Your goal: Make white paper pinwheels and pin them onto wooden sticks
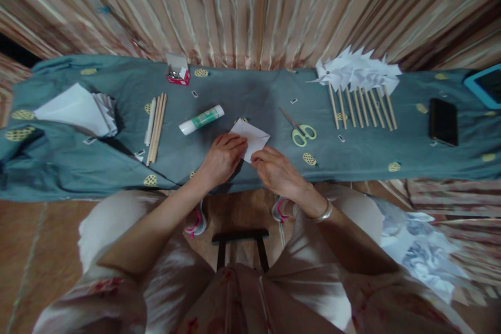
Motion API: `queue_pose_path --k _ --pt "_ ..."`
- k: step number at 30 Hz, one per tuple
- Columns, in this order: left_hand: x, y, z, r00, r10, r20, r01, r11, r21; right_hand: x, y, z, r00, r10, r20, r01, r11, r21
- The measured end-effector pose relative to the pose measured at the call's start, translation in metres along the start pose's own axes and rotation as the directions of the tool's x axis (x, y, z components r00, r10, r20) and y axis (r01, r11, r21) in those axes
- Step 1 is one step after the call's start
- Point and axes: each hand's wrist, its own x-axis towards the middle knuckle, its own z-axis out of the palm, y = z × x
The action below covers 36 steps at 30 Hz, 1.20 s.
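Observation:
A small folded white paper [254, 138] lies on the green cloth in front of me, with crease lines on its face. My left hand [225, 156] rests on its left side, fingers together and pressing on it. At the lower right edge, my right hand [276, 169] pinches the same paper with bent fingers. Above my left hand is a glue stick [202, 119] with a green label, lying on its side. Scissors [300, 130] with pale green handles lie to the right of the paper.
Left are stacked white papers [76, 112] and loose wooden sticks [157, 128]. A red-white box [178, 73] stands behind. On the right lie several paper pinwheels on sticks [358, 75], a black phone [443, 121] and a blue-framed device [485, 86]. Crumpled paper [422, 250] sits below right.

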Motion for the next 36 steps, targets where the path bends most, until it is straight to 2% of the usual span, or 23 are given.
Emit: queue_pose_path --k 4,7,11,14,16,19,24,26,28,30,33,36 --pt "-0.001 0.001 0.005 0.999 -0.001 -0.032 0.0 1.0 -0.024 0.0 0.007 -0.001 0.994 -0.002 -0.105 0.019 0.987 0.161" --pt "-0.003 0.0 0.004 0.998 0.008 -0.06 -0.011 0.999 -0.051 0.004 0.02 -0.002 0.964 0.1 -0.246 -0.036 0.967 0.252" --pt "-0.007 -0.012 -0.017 0.983 -0.045 -0.178 0.039 0.998 -0.04 0.013 0.039 -0.005 0.9 0.217 -0.378 -0.105 0.949 0.296" --pt "-0.014 -0.031 -0.041 0.924 -0.226 -0.307 0.23 0.973 -0.024 0.02 0.047 -0.007 0.864 0.264 -0.428 -0.131 0.94 0.316" --pt "-0.02 -0.044 -0.052 0.872 -0.355 -0.336 0.375 0.927 -0.007 0.025 0.049 -0.007 0.848 0.276 -0.452 -0.132 0.937 0.324" --pt "-0.027 -0.06 -0.057 0.834 -0.476 -0.279 0.498 0.867 0.012 0.032 0.049 -0.004 0.844 0.285 -0.455 -0.137 0.934 0.329" --pt "-0.025 -0.071 -0.05 0.814 -0.516 -0.268 0.532 0.847 -0.016 0.042 0.042 0.001 0.866 0.296 -0.404 -0.146 0.921 0.361" --pt "-0.021 -0.071 -0.048 0.799 -0.524 -0.295 0.522 0.848 -0.093 0.045 0.039 0.003 0.873 0.29 -0.393 -0.124 0.91 0.396" --pt "-0.017 -0.067 -0.047 0.768 -0.564 -0.304 0.512 0.825 -0.239 0.049 0.035 0.006 0.873 0.31 -0.377 -0.119 0.884 0.452" --pt "-0.013 -0.058 -0.046 0.724 -0.639 -0.26 0.504 0.747 -0.434 0.054 0.03 0.008 0.861 0.383 -0.335 -0.159 0.828 0.538" --pt "-0.006 -0.037 -0.044 0.693 -0.716 -0.086 0.471 0.539 -0.698 0.062 0.022 0.01 0.837 0.51 -0.197 -0.234 0.66 0.713" --pt "0.003 -0.014 -0.042 0.728 -0.686 0.008 0.378 0.39 -0.84 0.069 0.013 0.008 0.854 0.521 -0.019 -0.207 0.372 0.905"
